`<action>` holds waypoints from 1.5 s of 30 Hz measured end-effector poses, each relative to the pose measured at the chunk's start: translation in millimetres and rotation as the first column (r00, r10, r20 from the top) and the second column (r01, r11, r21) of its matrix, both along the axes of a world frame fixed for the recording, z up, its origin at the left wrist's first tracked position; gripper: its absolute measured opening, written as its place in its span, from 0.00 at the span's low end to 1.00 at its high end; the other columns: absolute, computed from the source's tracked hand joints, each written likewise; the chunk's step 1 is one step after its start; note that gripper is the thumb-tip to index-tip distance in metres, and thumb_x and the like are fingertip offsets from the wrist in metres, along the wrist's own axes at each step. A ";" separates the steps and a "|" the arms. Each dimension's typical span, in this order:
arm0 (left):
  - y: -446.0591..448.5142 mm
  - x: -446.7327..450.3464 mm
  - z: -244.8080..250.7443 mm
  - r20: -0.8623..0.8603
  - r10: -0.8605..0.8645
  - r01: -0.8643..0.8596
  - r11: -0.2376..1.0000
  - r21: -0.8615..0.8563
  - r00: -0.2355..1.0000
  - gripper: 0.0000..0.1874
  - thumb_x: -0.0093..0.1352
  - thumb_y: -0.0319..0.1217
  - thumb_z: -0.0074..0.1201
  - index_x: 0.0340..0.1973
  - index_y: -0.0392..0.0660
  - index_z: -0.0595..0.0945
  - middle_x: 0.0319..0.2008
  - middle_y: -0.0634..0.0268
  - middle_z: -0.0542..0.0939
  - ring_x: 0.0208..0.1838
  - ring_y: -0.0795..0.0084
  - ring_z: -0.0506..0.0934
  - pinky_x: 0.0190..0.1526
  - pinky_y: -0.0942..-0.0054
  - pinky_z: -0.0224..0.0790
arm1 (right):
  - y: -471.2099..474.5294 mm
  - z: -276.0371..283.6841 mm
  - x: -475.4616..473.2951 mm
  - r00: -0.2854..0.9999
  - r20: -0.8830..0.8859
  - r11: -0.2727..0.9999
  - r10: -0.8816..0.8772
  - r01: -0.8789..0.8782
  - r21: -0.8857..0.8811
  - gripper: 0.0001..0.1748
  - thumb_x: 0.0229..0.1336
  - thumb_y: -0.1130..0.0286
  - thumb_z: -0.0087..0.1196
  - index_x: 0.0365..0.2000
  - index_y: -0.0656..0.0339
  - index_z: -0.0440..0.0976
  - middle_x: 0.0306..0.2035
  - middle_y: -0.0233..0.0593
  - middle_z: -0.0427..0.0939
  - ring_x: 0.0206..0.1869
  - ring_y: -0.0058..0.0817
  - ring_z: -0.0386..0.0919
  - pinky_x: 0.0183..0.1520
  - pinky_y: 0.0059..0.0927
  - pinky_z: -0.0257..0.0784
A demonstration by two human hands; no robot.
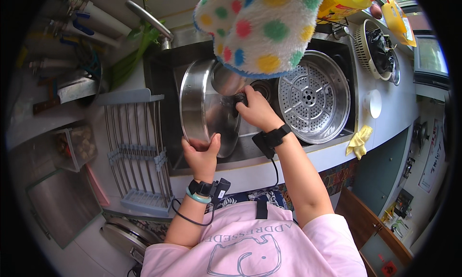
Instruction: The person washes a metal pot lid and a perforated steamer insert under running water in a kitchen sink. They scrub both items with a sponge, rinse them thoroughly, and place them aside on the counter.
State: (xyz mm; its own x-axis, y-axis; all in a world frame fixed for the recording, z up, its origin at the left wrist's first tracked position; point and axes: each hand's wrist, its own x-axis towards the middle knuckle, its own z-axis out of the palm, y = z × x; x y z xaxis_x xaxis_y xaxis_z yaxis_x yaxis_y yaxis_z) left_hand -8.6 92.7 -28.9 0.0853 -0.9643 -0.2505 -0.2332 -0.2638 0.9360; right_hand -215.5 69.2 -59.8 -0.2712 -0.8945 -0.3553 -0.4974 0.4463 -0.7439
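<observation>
A deep stainless steel pot is tilted on its side in the dark sink. My left hand grips its near edge, with the thumb and fingers on either side. Pinched in my right hand is a dark scouring pad, held against or very near the pot; exact contact is unclear. To the right of that hand, a perforated steel steamer pan rests in the sink. A fluffy polka-dot cloth hangs in front and hides the sink's far side.
A folding dish rack stands left of the sink, and the faucet rises behind it. On the right counter are a yellow cloth, a white bowl and a plastic basket with a black bag.
</observation>
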 end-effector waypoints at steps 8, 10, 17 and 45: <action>-3.8 -6.2 -0.9 -0.093 0.044 -0.043 0.999 0.012 0.995 0.25 0.56 0.31 0.76 0.33 0.44 0.69 0.22 0.78 0.67 0.23 0.86 0.64 0.26 0.82 0.58 | -6.6 -8.9 -1.4 0.998 -0.029 0.982 -0.052 0.046 -0.185 0.13 0.50 0.76 0.56 0.39 0.64 0.74 0.37 0.55 0.78 0.47 0.55 0.73 0.51 0.46 0.70; -4.0 -5.6 -2.0 -0.052 0.028 -0.029 0.999 -0.019 0.998 0.25 0.56 0.32 0.76 0.33 0.44 0.69 0.22 0.78 0.67 0.23 0.86 0.63 0.26 0.82 0.58 | -10.6 -8.6 0.1 0.992 0.082 0.987 -0.097 0.106 -0.117 0.12 0.49 0.77 0.55 0.38 0.64 0.74 0.36 0.55 0.78 0.45 0.55 0.73 0.49 0.46 0.70; -10.2 -1.1 -7.0 -0.006 0.064 -0.064 0.998 -0.025 0.998 0.24 0.57 0.33 0.75 0.32 0.44 0.69 0.22 0.77 0.67 0.24 0.85 0.64 0.26 0.82 0.58 | -2.9 5.9 -3.1 0.962 -0.061 0.922 0.267 -0.274 -0.275 0.12 0.46 0.81 0.52 0.35 0.64 0.74 0.36 0.53 0.78 0.47 0.54 0.74 0.53 0.45 0.69; -9.8 -4.5 -1.2 0.051 0.021 -0.022 0.999 0.025 0.999 0.24 0.57 0.32 0.74 0.31 0.45 0.68 0.21 0.78 0.65 0.23 0.85 0.61 0.26 0.80 0.57 | 11.2 -1.3 -2.3 0.921 -0.232 0.779 0.313 -0.389 -0.492 0.12 0.37 0.82 0.55 0.28 0.63 0.70 0.32 0.46 0.76 0.48 0.46 0.75 0.55 0.44 0.72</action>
State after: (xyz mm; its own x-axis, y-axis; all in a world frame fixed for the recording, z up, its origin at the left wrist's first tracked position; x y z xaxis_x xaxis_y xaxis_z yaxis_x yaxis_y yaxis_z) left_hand -13.1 82.8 -30.1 0.1188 -0.9556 -0.2695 -0.2738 -0.2925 0.9162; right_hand -217.8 80.4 -61.1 0.0888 -0.9748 0.2048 -0.6514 -0.2124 -0.7284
